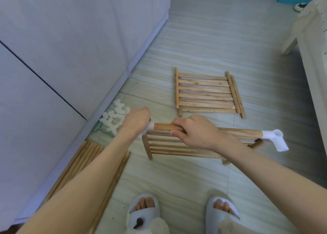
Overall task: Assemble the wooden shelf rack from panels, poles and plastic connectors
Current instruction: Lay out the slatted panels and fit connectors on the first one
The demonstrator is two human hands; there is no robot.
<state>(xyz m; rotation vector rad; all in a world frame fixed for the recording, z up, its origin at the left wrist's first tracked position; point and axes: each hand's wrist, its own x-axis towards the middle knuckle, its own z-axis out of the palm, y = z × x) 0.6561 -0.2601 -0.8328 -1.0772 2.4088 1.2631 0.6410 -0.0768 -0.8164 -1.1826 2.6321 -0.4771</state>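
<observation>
The right hand (pixel 192 131) is gripping the top pole (pixel 238 132) of a slatted panel (pixel 177 147) standing on the floor, pole running left-right. The left hand (pixel 136 122) is curling over the connector (pixel 150 126) at its left end, nearer the pile of spare connectors (pixel 115 117).

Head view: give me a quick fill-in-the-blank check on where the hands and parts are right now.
1. The right hand grips the panel's top ____.
2. The white connector at the far end of that held panel is fitted on the person's ____ side.
3. The spare slatted panel lies flat on the ____.
4. The left hand is at the panel end next to the loose pile of white ____.

Missing words: pole; right; floor; connectors
</observation>
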